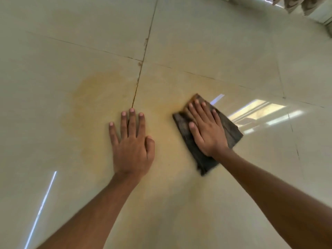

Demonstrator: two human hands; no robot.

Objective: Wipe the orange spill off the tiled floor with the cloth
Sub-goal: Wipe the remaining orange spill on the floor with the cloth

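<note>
A pale orange smear [93, 105] spreads over the cream tiled floor [206, 42], mostly left of a dark grout line and thinner between my hands. My right hand [206, 130] lies flat, fingers spread, pressing on a dark folded cloth [231, 133] right of centre. An orange tinge shows at the cloth's far corner. My left hand [132, 142] rests palm-down on the bare floor, fingers apart, holding nothing, on the edge of the smear.
Grout lines [142, 63] cross just beyond my left hand. Bright window reflections [258, 112] gleam on the tiles to the right. Patterned curtain hems [294, 4] and a white skirting sit at the top right corner.
</note>
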